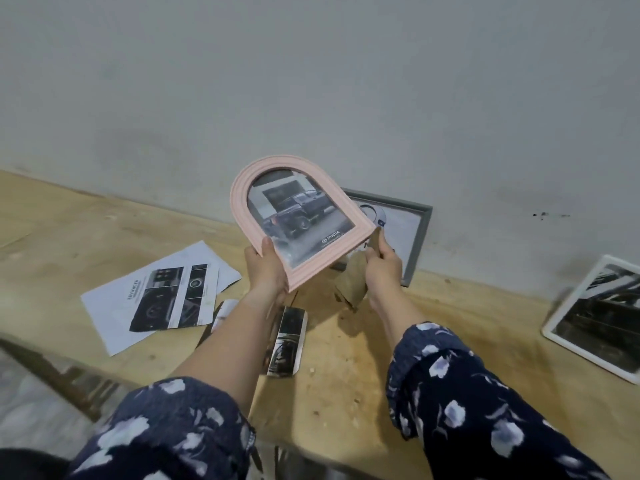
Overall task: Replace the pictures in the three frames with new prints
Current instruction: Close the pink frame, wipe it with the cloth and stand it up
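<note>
The left hand point(266, 268) gripped a ridged pink arched frame point(242, 188) — the right hand point(382, 263) pinched its brown cardboard stand point(351, 282). Two more frames lay beyond the right hand: one grey point(420, 244), one white point(568, 306).

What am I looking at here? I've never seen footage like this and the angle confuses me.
There is no machine: a camera worn on a person's head looks down at their own arms. The left hand grips a pink arched frame showing a truck print, and the right hand holds its brown back stand. On the wooden table lie a printed sheet and cut print strips. A grey frame leans on the wall, and a white frame sits at the right.
</note>
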Demonstrator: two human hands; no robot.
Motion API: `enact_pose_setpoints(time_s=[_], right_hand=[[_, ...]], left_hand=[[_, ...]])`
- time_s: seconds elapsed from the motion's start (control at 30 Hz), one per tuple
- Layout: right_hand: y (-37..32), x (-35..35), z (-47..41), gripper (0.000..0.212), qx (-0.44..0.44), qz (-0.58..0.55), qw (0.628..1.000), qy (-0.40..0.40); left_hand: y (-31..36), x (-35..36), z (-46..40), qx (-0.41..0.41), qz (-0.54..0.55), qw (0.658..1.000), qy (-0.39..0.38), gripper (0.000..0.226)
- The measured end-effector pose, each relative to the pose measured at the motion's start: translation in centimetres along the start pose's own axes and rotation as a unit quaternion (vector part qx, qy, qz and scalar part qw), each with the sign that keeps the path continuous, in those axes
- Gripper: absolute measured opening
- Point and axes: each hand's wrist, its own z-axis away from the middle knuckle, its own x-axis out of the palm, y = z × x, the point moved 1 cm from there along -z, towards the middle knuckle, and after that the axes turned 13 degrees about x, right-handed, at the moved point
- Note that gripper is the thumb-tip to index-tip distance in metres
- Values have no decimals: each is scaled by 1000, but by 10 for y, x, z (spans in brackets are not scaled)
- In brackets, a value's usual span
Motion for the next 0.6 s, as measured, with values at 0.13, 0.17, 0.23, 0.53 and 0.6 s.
enact_pose_setpoints(time_s=[0.13,0.17,0.23,0.53,0.6], right_hand=[[4,46,22,46,-17,29,998,-62],[7,59,28,47,-19,32,996,-81],[13,78,35,47,-19,34,993,-108],[47,134,37,45,-18,97,970,-221],[50,141,25,43,-41,139,958,-247]], left_hand=[[4,-13,-8,-54,55,996,40,29],[6,-19,-12,-60,67,994,57,32],[8,-31,-23,-70,74,992,76,36],[29,-46,-63,-20,46,984,173,31],[31,-47,-73,-10,36,980,195,39]])
